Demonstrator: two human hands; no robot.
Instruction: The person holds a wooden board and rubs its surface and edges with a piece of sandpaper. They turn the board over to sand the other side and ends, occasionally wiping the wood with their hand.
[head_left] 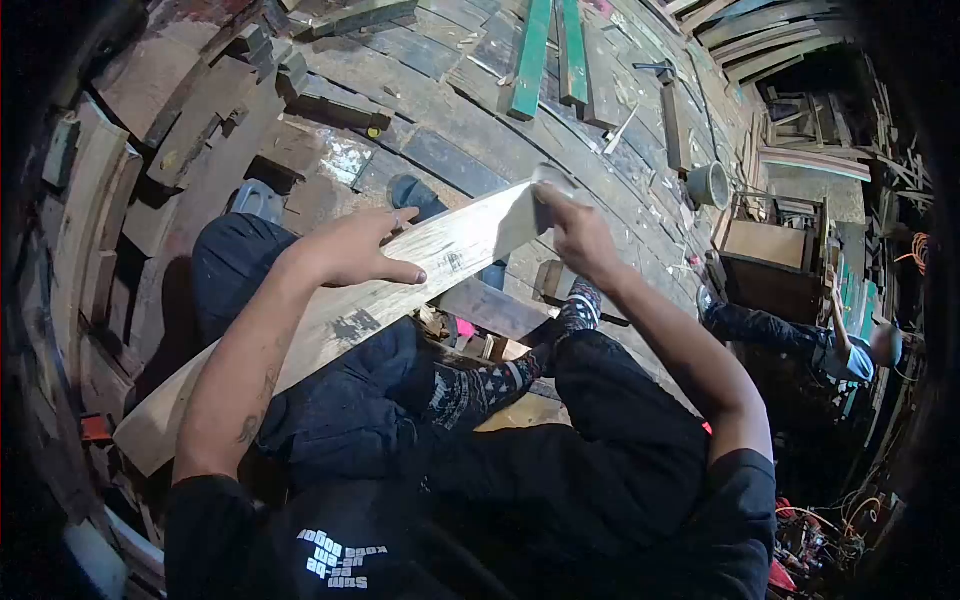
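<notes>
A long pale wooden board (390, 290) lies diagonally across my lap, from the lower left up to the centre, with dark smudges on its face. My left hand (350, 248) rests on the board's upper edge, thumb spread over its face and fingers reaching behind it. At the far upper end, my right hand (578, 228) is closed around a greyish piece (550, 178), blurred, which touches the end of the board. What that piece is cannot be made out.
Green-painted planks (532, 60) lie on the plank floor ahead. A bucket (708, 185) and a hammer (655, 67) are at the upper right. Stacked timber (190, 150) fills the left. Another person (840, 350) is at the far right. Tangled wires (830, 530) lie lower right.
</notes>
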